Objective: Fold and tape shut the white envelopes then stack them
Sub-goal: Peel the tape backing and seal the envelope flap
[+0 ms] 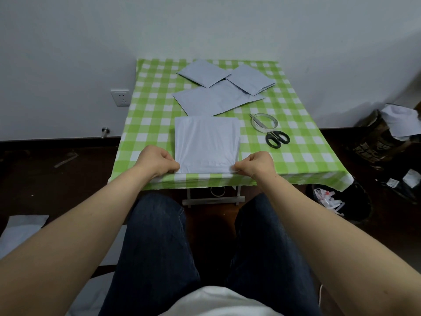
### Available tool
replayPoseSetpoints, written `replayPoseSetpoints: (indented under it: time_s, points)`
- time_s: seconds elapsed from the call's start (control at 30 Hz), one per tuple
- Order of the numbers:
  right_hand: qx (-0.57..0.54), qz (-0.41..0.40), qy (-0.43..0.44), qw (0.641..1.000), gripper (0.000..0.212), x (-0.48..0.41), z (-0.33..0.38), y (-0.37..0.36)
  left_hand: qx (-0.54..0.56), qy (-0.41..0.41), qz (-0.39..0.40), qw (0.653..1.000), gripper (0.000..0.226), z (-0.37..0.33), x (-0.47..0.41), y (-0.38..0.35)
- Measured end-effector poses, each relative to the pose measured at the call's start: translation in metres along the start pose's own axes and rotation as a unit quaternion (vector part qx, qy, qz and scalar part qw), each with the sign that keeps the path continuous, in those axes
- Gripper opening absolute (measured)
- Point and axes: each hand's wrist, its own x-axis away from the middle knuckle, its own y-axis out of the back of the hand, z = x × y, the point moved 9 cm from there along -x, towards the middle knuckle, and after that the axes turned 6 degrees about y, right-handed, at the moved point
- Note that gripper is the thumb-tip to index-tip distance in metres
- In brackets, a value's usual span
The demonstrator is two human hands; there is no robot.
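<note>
Green-checked table [148, 106]. Holds white envelope [207, 144] between left hand [157, 161] and right hand [257, 164], three envelopes [216, 99] beyond. Scissors [276, 137], tape roll [275, 124] beyond right hand.

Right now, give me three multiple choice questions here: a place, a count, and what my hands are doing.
1. The scissors lie: A left of the held envelope; B right of it, by the tape roll; C on the floor.
2. Count of other envelopes on the table: A one; B five; C three.
3. The left hand and right hand: A pinch the held envelope's near corners; B lie flat; C hold scissors.
B, they sit right of it; C, three lie behind; A, fingers curl on each corner.
</note>
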Motion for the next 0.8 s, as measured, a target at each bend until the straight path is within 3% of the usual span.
replayPoseSetpoints:
  time_s: [0.8]
  points:
    - [0.062,-0.006,0.031,0.998,0.020,0.0037,0.0078,0.0027,-0.012,-0.005,-0.005,1.000,0.010,-0.0024,0.0012,-0.0004]
